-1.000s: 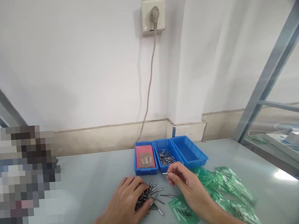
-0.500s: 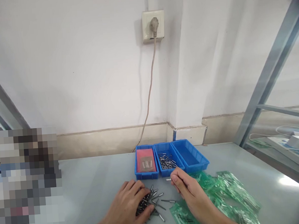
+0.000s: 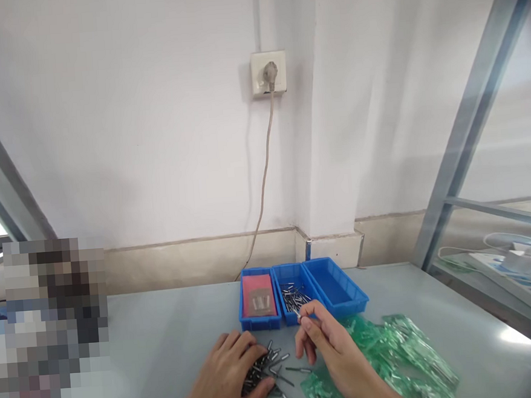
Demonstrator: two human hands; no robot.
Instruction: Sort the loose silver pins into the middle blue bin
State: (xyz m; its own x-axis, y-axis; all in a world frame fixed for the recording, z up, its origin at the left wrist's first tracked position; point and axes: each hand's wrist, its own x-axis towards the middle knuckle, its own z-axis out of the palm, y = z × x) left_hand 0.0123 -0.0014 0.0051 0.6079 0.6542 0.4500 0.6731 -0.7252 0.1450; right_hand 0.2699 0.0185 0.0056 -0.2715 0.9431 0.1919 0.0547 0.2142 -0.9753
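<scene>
Forearms run off the bottom edge of the view, so only hands and wrists show. The left hand point(image 3: 232, 374) lies palm down on a pile of pins point(image 3: 272, 368), a loose heap of small metal rods on the table point(image 3: 166, 333). Its palm and fingers cover the near part of the heap, and whether any rod is gripped beneath cannot be told. The right hand point(image 3: 325, 343) is raised just right of the heap, thumb and forefinger pinched narrowly on a single pin point(image 3: 297, 311). Its tip pokes out leftward at the front wall of the middle tray point(image 3: 289, 267). The pin is thin and hard to pick out against the similar rods lying in that tray.

Three blue trays stand side by side, touching, just beyond the hands. The left tray point(image 3: 260, 323) holds a pink sheet point(image 3: 257, 292) with something pale on it, too small to identify; the right tray point(image 3: 332, 282) sits beside the middle one. Green bags point(image 3: 396, 347) are strewn to the right, partly covered by the right wrist. A pixelated block point(image 3: 51, 329) hides the table's left end. On the wall, a plug sits in a socket point(image 3: 268, 72), and its cable point(image 3: 264, 181) drops behind the trays. A metal frame point(image 3: 469, 124) slants at the right, with blurred things behind it.
</scene>
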